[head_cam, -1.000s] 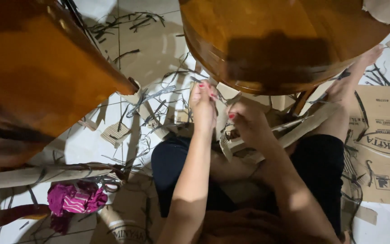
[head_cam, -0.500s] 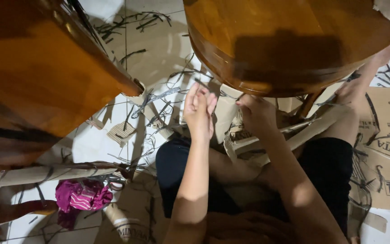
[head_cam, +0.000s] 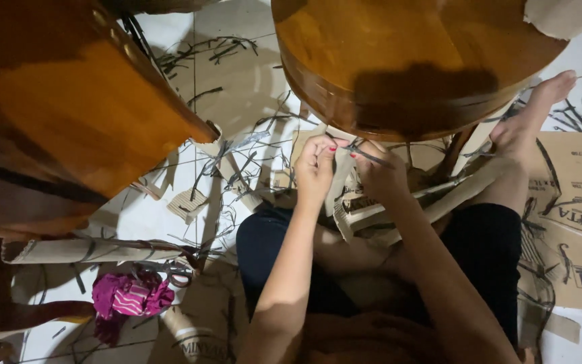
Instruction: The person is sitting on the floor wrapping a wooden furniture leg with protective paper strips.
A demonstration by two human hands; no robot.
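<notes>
The left hand and the right hand are close together, just under the edge of the round wooden stool. Both pinch a thin dark strip. It is long, narrow and flat, dark grey, and a little bent. The left hand's grip is closed on one end of the strip. The right hand's grip is closed on it too, and the free end pokes out past the right fingers toward the stool's leg.

Below the stool, by the person's knees, lie folded cardboard pieces. Many more dark strips are scattered on the white floor to the left of the stool. Far down to the left of the stool sits a pink cloth.
</notes>
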